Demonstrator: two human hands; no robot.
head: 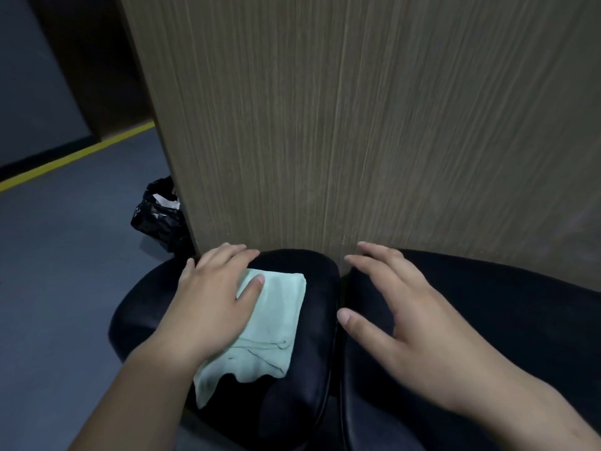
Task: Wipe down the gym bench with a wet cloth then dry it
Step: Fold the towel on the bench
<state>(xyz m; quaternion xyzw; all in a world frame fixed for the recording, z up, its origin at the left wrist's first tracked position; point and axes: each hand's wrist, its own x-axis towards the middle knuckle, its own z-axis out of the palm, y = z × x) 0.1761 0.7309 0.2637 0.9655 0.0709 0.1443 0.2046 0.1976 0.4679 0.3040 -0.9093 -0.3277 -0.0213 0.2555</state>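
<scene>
The gym bench has two black padded sections: a left pad [312, 369] and a right pad [507, 320] with a narrow gap between them. A folded pale green cloth [270, 323] lies flat on the left pad. My left hand [214, 294] presses palm-down on the cloth's left half, fingers spread, thumb on the fabric. My right hand [409, 310] rests flat on the right pad near the gap, fingers apart, holding nothing.
A tall wood-grain panel [357, 125] stands directly behind the bench, touching its far edge. A black plastic bag [159, 216] with white scraps sits on the grey floor [65, 271] left of the panel. A yellow floor line [74, 157] runs further back.
</scene>
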